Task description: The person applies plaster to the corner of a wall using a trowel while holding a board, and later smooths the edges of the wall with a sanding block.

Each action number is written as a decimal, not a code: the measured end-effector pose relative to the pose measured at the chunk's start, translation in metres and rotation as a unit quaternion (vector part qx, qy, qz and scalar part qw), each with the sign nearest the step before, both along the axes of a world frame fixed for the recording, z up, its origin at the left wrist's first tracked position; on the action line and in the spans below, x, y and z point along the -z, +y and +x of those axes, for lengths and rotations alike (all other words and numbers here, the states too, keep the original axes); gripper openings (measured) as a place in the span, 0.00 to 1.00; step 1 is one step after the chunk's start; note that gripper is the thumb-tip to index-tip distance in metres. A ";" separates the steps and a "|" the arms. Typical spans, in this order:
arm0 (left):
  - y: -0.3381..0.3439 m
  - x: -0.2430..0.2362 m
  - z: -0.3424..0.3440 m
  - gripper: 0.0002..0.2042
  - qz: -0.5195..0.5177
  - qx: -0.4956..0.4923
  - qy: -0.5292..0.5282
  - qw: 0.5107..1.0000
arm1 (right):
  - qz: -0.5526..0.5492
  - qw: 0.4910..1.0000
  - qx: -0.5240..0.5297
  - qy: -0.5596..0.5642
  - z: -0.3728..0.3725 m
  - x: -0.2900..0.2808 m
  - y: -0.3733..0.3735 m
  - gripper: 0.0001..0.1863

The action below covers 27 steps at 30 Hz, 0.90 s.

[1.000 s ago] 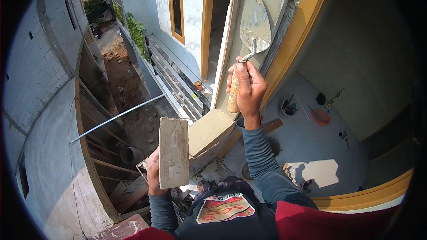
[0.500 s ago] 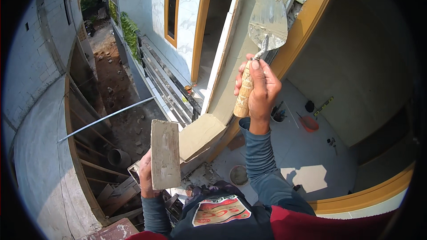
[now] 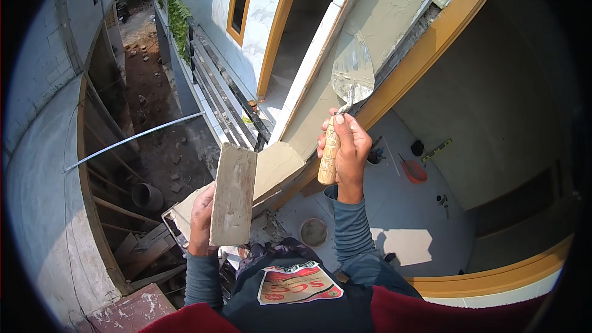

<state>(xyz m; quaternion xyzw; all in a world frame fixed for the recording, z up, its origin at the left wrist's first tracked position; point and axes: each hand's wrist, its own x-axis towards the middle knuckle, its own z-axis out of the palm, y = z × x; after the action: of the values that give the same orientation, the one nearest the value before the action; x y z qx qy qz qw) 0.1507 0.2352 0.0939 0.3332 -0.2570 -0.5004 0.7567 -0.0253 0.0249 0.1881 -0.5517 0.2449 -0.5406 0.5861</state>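
Observation:
My right hand (image 3: 347, 153) is closed on the wooden handle (image 3: 328, 154) of a mortar-smeared trowel. The trowel's blade (image 3: 353, 71) lies over or on a long strip of pale mortar (image 3: 377, 15), which runs along the wall top beside a yellow frame (image 3: 450, 40); whether it touches is hard to tell. A flat, worn rectangular board (image 3: 233, 197) coated with dried mortar is in my left hand (image 3: 200, 219), whose fingers grip its left side. Behind the board, a shorter mortar-covered section (image 3: 277, 163) bends off from the strip toward the lower left.
Below left are a dirt passage (image 3: 142, 95), a pale pipe (image 3: 135, 137), timber (image 3: 142, 256) and a curved concrete wall (image 3: 46, 203). Dark rails (image 3: 228, 95) line a white-tiled facade. Down inside the room at right lie a red basin (image 3: 413, 171), a level (image 3: 436, 150) and a bucket (image 3: 313, 232).
The trowel and my right hand have moved lower in the picture, toward my body, uncovering the upper mortar strip. My left hand and board sit farther left and slightly higher, as the whole view shifts.

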 end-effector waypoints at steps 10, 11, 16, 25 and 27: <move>0.004 -0.002 -0.001 0.28 0.031 -0.004 -0.008 0.999 | 0.045 0.997 -0.012 0.057 -0.024 0.096 0.007 0.18; 0.004 -0.003 -0.001 0.28 0.028 -0.004 -0.009 1.000 | 0.053 0.996 -0.012 0.067 -0.025 0.102 0.009 0.18; 0.003 0.003 -0.001 0.27 0.041 0.004 -0.009 0.999 | 0.085 0.993 -0.023 0.083 -0.035 0.134 0.013 0.18; -0.006 0.000 -0.006 0.31 0.074 0.004 -0.019 0.997 | 0.149 0.976 -0.033 0.154 -0.059 0.149 0.027 0.17; -0.010 0.002 -0.011 0.31 0.066 0.009 -0.004 0.998 | 0.130 0.972 -0.056 0.190 -0.072 0.146 0.038 0.20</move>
<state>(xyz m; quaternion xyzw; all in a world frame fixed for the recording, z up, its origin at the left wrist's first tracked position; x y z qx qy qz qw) 0.1400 0.2255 0.0922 0.3818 -0.2297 -0.5217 0.7275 -0.0972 0.0629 0.0424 -0.5764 0.3884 -0.3558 0.6247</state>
